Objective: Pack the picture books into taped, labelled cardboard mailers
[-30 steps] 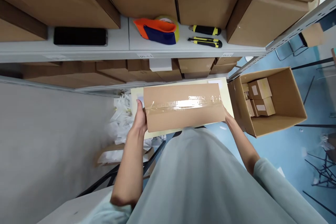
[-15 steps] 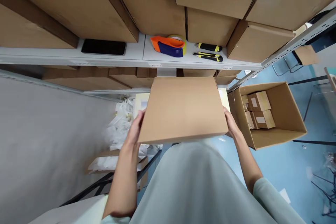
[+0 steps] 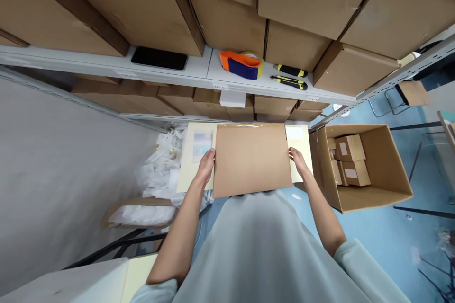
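A flat brown cardboard box (image 3: 253,161) lies in front of my body, over a pale yellow board (image 3: 190,170) that shows on both sides of it. My left hand (image 3: 206,164) grips the box's left edge, thumb uppermost, with its other fingers partly hidden. At the opposite edge, my right hand (image 3: 297,158) holds the side with bent fingertips against it. Clear tape glints along the far edge of the box.
Above are shelves of cardboard boxes, with a phone (image 3: 159,58), an orange-and-blue tape dispenser (image 3: 241,64) and two cutters (image 3: 289,81) on the ledge. A large open carton (image 3: 387,165) with smaller boxes stands right. White scraps (image 3: 161,165) lie left, beside a grey wall (image 3: 71,175).
The box has moved down and away from me, from a tilted raised position to lying flatter over the pale board. Both hands moved with it, and the view shifted slightly.
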Tool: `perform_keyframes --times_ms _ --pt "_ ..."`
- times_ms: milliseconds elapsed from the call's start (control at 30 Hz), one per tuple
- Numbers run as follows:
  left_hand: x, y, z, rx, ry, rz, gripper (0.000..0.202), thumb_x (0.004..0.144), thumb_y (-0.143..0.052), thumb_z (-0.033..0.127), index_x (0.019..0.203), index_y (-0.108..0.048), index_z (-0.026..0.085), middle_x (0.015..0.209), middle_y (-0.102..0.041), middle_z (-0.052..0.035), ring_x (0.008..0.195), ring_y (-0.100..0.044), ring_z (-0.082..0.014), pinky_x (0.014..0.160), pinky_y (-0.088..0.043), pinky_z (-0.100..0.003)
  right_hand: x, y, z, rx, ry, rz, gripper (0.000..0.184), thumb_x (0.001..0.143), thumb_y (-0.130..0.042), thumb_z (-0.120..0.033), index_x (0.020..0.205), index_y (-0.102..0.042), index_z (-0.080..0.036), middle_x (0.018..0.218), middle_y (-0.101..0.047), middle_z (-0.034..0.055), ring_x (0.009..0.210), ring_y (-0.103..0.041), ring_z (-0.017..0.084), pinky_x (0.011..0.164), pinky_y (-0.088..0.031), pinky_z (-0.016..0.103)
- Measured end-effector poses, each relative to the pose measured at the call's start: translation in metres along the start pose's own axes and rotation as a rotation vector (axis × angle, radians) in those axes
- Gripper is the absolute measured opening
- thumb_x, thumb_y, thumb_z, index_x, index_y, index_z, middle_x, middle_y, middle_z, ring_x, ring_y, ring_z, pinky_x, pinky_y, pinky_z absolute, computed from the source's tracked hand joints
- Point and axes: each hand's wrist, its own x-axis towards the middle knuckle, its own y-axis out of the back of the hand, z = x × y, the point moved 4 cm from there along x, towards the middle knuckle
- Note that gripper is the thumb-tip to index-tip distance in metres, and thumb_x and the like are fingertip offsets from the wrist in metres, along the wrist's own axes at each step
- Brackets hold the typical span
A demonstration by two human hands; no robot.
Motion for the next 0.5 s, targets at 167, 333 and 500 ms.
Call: perform_keyframes --times_ms 167,333,500 --pt "-0.002 -0.004 0.032 0.037 -0.021 -0.034 0.083 0.094 -0.044 0.089 0.12 -0.077 0.018 0.131 -0.08 -0.018 0.123 -0.073 -0.0338 0.112 -0.053 -0.051 -0.008 -0.012 -0.026 -0.007 0.001 0.006 0.072 0.088 -0.058 -0.089 0.104 -0.079 -0.022 0.126 -0.082 0.0142 0.12 -0.071 0.031 0.109 -0.054 0.045" --pt "-0.044 0.009 0.061 -0.112 -0.159 0.055 0.081 0.096 -0.046 0.09 0.119 -0.079 0.02 0.138 -0.077 -0.0173 0.131 -0.071 -0.0318 0.113 -0.054 -0.044 -0.047 -0.007 -0.055 0.063 0.076 0.125 0.078 0.095 -0.056 -0.087 0.134 -0.078 -0.023 0.151 -0.072 0.0138 0.14 -0.066 0.032 0.123 -0.05 0.05" --pt "-0.074 0.017 0.076 -0.328 -0.208 0.155 0.079 0.09 -0.055 0.093 0.117 -0.079 0.023 0.132 -0.08 -0.0137 0.136 -0.069 -0.0312 0.112 -0.057 -0.043 -0.078 -0.001 -0.064 0.126 0.115 0.232 0.081 0.097 -0.055 -0.086 0.14 -0.075 -0.021 0.153 -0.07 0.014 0.143 -0.065 0.032 0.128 -0.048 0.053"
